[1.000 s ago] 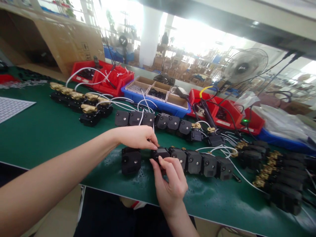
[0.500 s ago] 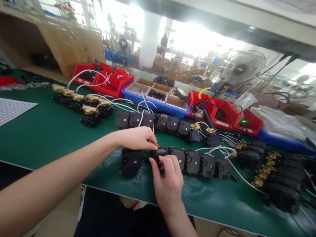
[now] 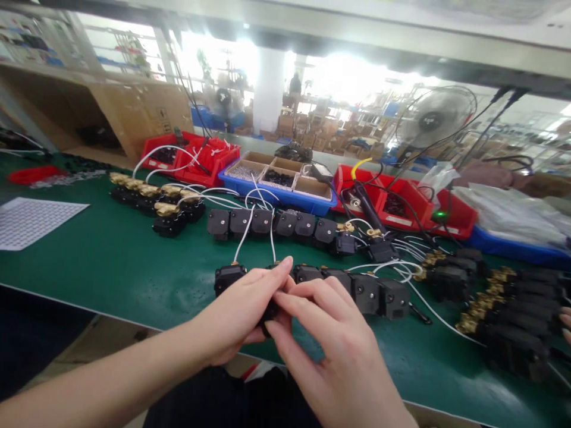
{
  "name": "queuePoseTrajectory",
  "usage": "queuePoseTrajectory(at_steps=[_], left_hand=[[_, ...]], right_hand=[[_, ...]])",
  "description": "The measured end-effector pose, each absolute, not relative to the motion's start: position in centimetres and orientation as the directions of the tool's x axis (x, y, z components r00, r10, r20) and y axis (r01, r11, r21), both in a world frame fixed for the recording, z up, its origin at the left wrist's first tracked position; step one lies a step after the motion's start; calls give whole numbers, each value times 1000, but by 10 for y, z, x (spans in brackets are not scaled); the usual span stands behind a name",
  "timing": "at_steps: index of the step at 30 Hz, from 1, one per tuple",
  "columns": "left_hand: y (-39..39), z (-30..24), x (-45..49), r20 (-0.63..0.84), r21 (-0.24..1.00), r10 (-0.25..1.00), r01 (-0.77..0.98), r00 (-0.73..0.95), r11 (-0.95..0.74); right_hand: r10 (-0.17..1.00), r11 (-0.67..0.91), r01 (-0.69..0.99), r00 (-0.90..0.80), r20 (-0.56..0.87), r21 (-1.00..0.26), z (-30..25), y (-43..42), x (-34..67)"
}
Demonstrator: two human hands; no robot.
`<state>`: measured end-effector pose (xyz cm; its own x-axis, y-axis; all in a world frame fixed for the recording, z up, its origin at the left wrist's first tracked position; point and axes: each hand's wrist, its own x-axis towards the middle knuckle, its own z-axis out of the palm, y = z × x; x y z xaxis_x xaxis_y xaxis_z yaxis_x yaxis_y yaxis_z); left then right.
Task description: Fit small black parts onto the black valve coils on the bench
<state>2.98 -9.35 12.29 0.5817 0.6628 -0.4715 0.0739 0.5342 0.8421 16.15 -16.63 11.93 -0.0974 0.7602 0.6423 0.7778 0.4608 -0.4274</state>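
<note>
My left hand (image 3: 243,309) is wrapped round a black boxy valve unit (image 3: 270,310), mostly hidden by my fingers. My right hand (image 3: 330,333) pinches the near side of the same unit with thumb and fingertips. From behind the fingers a white cable (image 3: 272,238) rises. Just left of my left hand stands another black unit (image 3: 227,277) with a brass fitting and its own white cable. To the right of the held unit, a row of similar black housings (image 3: 366,293) runs along the green mat (image 3: 178,291), partly covered by my right hand.
Behind lies a second row of black housings (image 3: 261,222). Farther back are red bins (image 3: 207,160), a blue tray (image 3: 279,199) with small parts and a black tool (image 3: 366,205) with a yellow cord. Brass-fitted units (image 3: 486,297) fill the right; another person's hand (image 3: 566,321) shows at the edge.
Both hands have moved closer to me and together, with the left hand now closing round the unit. Another person's hand has appeared at the right edge. The view has shifted slightly.
</note>
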Motion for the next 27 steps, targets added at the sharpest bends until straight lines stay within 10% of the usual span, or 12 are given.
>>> queuePoseTrajectory(at_steps=[27], left_hand=[[-127, 86, 64, -677, 582, 373, 151, 634, 799]], right_hand=[[893, 451, 726, -355, 278, -520, 103, -173, 208]])
